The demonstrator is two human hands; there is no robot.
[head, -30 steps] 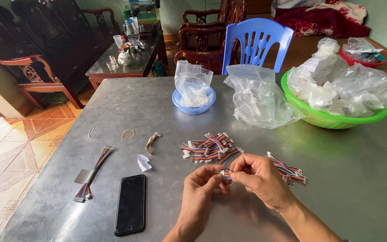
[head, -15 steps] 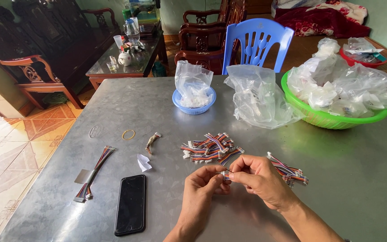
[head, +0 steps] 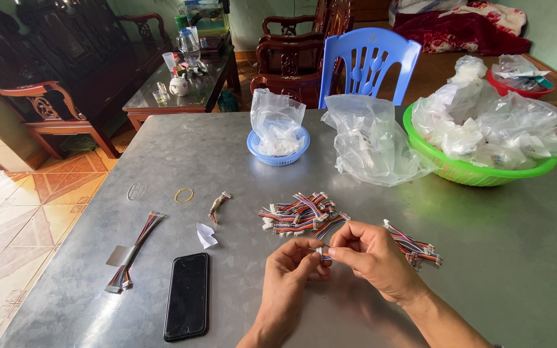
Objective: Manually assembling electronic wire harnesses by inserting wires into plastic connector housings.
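Nearest, the left hand (head: 291,267) and right hand (head: 372,254) each pinch one small wire lead (head: 322,253) between fingertips, both grips narrow. At 12 o'clock a loose wire pile (head: 301,216) waits; at 2 o'clock a smaller bunch (head: 417,245) lies; bags (head: 372,138) farther.

The table (head: 162,167) is dull grey metal. At twelve o'clock sits a blue basket (head: 278,153); at two o'clock, a bright green basin (head: 472,171) of clear bags. Striped red, blue, black and white wires (head: 301,216) lie at centre. A black phone (head: 187,295) lies at seven o'clock, a yellow rubber band (head: 184,194) at ten. The chair (head: 369,64) is blue.
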